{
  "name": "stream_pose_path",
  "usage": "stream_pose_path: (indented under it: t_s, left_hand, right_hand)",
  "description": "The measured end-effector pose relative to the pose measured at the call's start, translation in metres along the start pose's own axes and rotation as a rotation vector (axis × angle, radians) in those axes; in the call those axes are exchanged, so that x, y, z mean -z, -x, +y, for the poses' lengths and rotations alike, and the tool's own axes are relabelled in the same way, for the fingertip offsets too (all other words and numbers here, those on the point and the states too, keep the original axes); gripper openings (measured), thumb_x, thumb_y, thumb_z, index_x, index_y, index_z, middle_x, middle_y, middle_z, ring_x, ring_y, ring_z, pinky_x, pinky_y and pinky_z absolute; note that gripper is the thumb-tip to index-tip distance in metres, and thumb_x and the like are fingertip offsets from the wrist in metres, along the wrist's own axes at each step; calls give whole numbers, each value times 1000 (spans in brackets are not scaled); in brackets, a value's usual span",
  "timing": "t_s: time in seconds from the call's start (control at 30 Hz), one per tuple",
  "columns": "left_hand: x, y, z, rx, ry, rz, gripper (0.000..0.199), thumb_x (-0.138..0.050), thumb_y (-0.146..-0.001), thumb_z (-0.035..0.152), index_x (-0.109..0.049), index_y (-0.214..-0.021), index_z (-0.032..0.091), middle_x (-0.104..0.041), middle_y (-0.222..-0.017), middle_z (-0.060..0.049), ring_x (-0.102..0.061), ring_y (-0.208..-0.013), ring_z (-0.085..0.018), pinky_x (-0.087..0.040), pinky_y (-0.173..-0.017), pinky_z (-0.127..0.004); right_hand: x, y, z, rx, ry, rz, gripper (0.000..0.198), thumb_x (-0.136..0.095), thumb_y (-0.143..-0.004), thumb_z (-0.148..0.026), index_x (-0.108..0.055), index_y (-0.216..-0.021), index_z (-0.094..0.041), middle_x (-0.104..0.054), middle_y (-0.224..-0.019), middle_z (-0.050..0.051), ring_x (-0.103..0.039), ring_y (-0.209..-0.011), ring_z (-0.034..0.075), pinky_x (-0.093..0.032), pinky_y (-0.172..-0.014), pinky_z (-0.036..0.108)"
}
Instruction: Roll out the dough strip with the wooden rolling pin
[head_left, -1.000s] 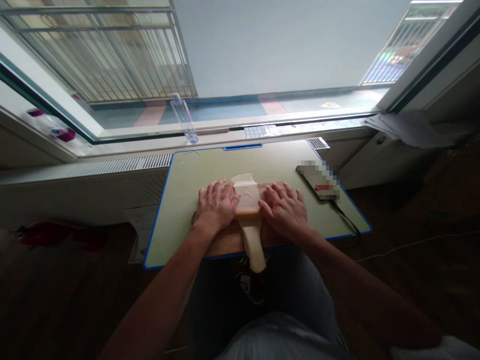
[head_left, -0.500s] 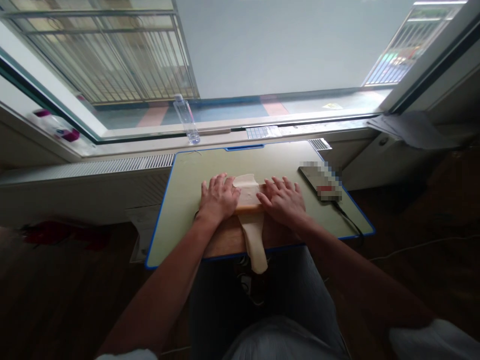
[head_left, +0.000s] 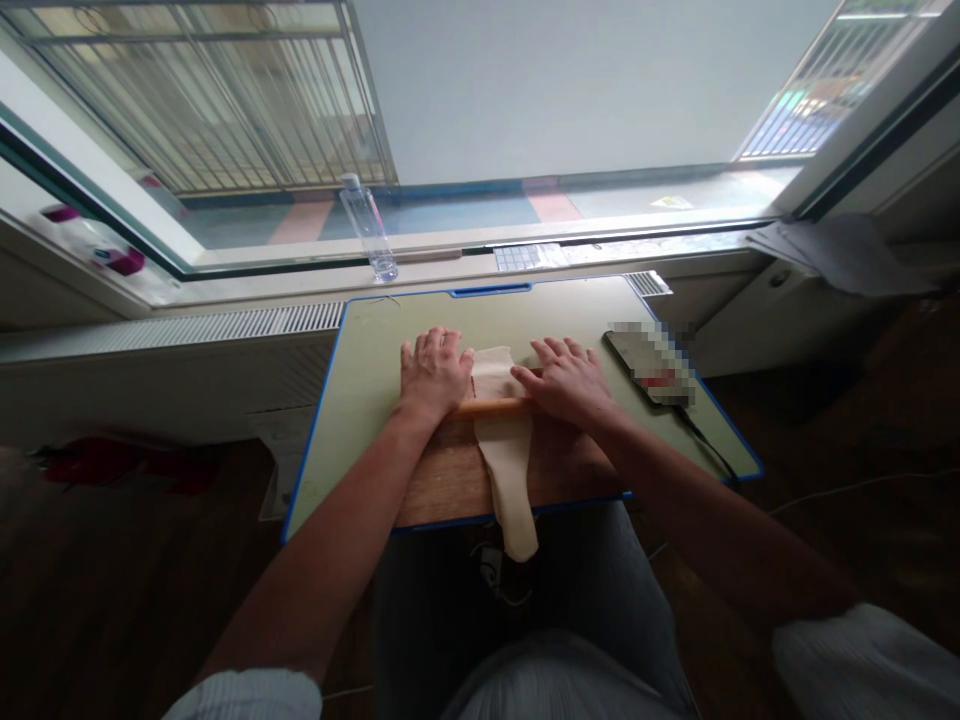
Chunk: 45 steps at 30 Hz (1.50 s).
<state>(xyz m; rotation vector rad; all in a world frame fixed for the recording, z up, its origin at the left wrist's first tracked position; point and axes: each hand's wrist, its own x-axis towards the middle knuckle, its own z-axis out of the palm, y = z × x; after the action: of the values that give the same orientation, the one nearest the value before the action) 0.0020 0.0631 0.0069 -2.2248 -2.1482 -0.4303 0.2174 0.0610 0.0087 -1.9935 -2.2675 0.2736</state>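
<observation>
Left hand (head_left: 435,378), right hand (head_left: 567,382): spread flat atop tan wooden rolling pin (head_left: 491,408)
Pale flat dough strip (head_left: 510,485): probably soft, tearable; hold edges

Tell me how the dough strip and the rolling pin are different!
The dough strip is pale and flat; the rolling pin is orange-brown and rounded. The dough strip's end droops off the table, while the rolling pin lies crosswise on top. They touch each other.

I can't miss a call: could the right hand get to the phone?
Probably yes: the phone lies to the right of the right hand, with nothing visible between them, though that hand would have to leave the rolling pin first.
</observation>
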Motion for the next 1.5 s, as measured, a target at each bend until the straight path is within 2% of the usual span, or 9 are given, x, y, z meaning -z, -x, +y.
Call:
stream_pose_path:
  t_s: [0.13, 0.37, 0.53, 0.67, 0.93, 1.1, 1.23, 1.5]
  left_hand:
    - [4, 21, 1, -14, 2, -37, 50, -43, -107, 47, -64, -147, 23, -62, -157, -14, -57, -143, -32, -42, -122, -52]
    - [12, 64, 7, -39, -44, -52, 57, -39, -108, 54, -62, -152, 25, -58, -163, -12, -51, -149, -34, -37, -126, -58]
    - [14, 95, 13, -28, -79, -25, 56, -41, -107, 54, -63, -152, 28, -58, -164, -12, -51, -151, -35, -35, -128, -59]
    - [13, 100, 14, -28, -78, -2, 55, -42, -107, 53, -64, -151, 28, -58, -163, -12, -49, -152, -35, -35, -128, -61]
    - [11, 62, 7, -15, -39, -35, 55, -41, -107, 52, -62, -151, 28, -58, -163, -12, -50, -151, -33, -35, -127, -61]
    - [6, 29, 1, 12, 8, -23, 52, -44, -105, 47, -65, -147, 24, -61, -159, -15, -55, -145, -34, -38, -125, -60]
    - [0, 0, -3, 57, 18, -39, 51, -47, -104, 46, -65, -146, 23, -61, -158, -15, -56, -144, -34, -37, -126, -59]
    - [-13, -43, -11, 92, -29, -134, 49, -45, -105, 45, -64, -145, 25, -60, -159, -14, -54, -144, -34, -36, -125, -59]
  right_hand:
    - [-7, 28, -1, 3, 42, 52, 77, -36, -106, -68, -48, -167, -22, -43, -174, 8, -29, -163, 38, -21, -131, 61]
    - [-10, 76, -8, 36, 121, 146, 69, -32, -111, -60, -51, -164, -19, -45, -173, 10, -33, -161, 36, -21, -130, 60]
    - [-14, 95, -6, 56, 117, 169, 71, -31, -111, -61, -52, -164, -18, -44, -173, 11, -33, -161, 37, -21, -129, 62]
    - [-16, 98, -5, 69, 99, 184, 69, -33, -111, -61, -55, -162, -20, -45, -172, 11, -33, -161, 37, -21, -129, 62]
    - [-10, 63, -7, 53, 91, 163, 64, -37, -110, -61, -57, -159, -26, -50, -170, 8, -36, -159, 37, -24, -129, 64]
    - [-5, 26, -6, 20, 58, 46, 73, -37, -107, -70, -51, -165, -28, -44, -174, 7, -31, -162, 38, -24, -130, 63]
    - [1, -3, -5, 13, 23, -21, 77, -38, -105, -71, -47, -167, -26, -41, -176, 10, -32, -162, 40, -25, -129, 65]
    - [0, -40, -1, 1, -39, 34, 75, -45, -103, -63, -52, -162, -17, -49, -169, 15, -39, -155, 38, -28, -128, 61]
